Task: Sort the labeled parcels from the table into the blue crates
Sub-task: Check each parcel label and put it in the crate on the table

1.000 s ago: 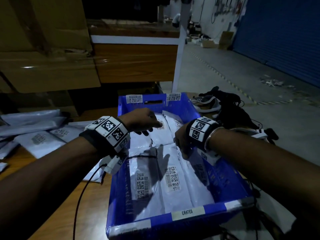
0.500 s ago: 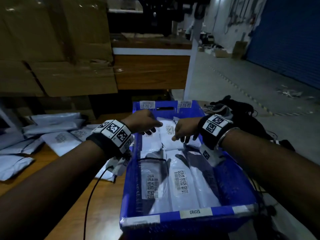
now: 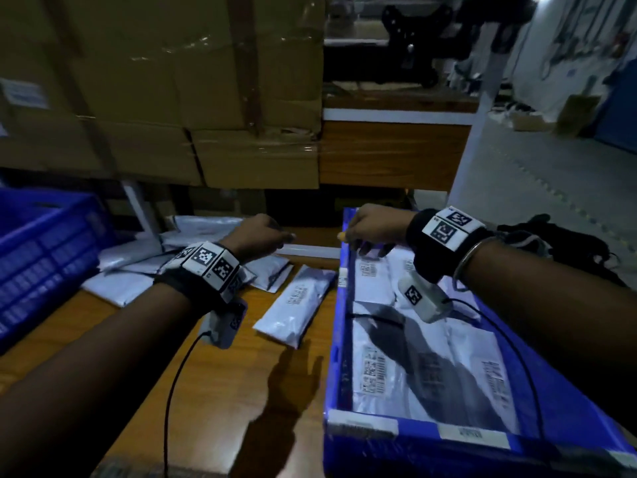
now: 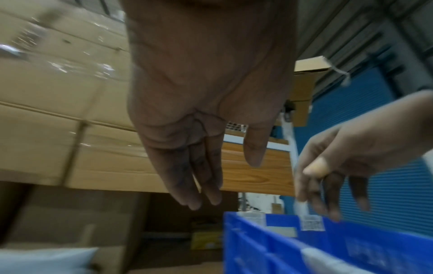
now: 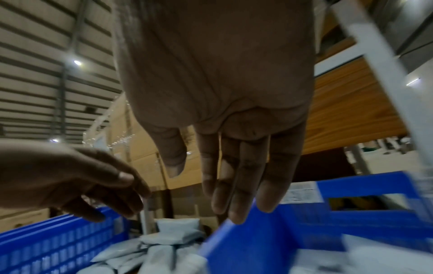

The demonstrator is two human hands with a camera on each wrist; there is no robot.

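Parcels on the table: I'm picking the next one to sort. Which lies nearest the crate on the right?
The long parcel lying alone beside that crate's left wall; the others sit piled farther left.

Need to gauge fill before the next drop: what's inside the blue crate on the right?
The blue crate holds white labeled parcels lying flat, overlapping, covering nearly the whole floor. The right hand and its wrist camera hide part of the far end; what lies underneath the top parcels cannot be seen.
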